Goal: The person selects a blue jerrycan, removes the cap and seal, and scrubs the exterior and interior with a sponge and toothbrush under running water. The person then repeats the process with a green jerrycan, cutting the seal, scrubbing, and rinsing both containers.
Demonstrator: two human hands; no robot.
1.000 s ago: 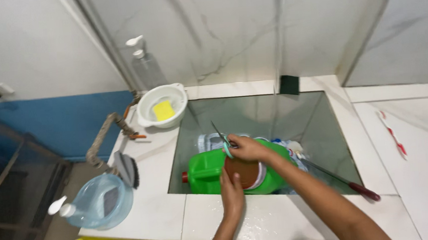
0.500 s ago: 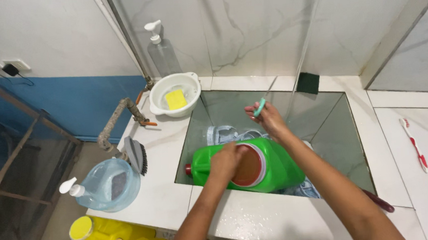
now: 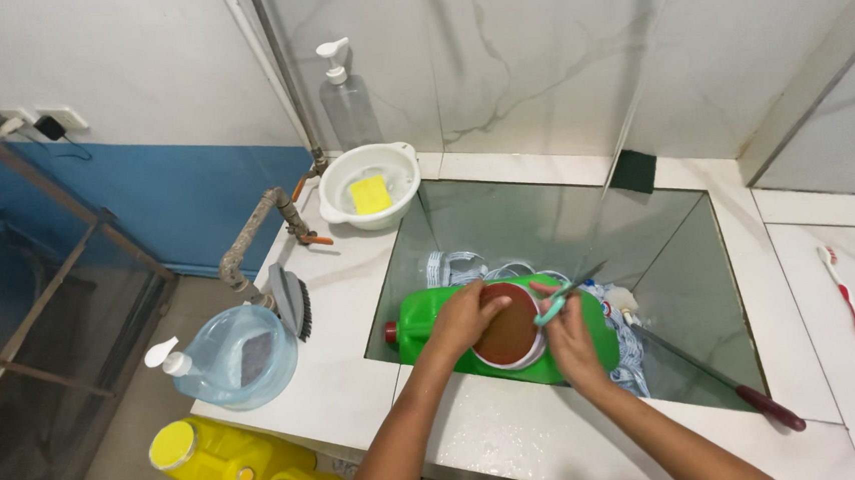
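Down by the floor stand three yellow jugs [image 3: 217,455], tucked under the white bench [image 3: 337,377]. On the bench edge sits a clear blue pump bottle [image 3: 230,356] with a dark scrub brush [image 3: 291,300] just beside it. The person leans over the sunken sink [image 3: 678,242]. A green jug [image 3: 434,332] lies on its side in the sink, with a red cap at its left end. The left hand [image 3: 463,318] presses flat on a round brown label [image 3: 507,325] on the jug. The right hand [image 3: 567,338] is closed around teal-handled scissors [image 3: 564,296], whose blades point up and to the right above the jug. Some white and blue stuff lies under the jug. A long knife with a dark red handle [image 3: 760,407] rests at the sink's right corner. Farther back sit a white bowl [image 3: 343,181] holding a yellow sponge [image 3: 371,195], a clear soap pump [image 3: 348,100], and a dark green pad [image 3: 635,171]. A red and white toothbrush [image 3: 848,299] lies well apart on the right.
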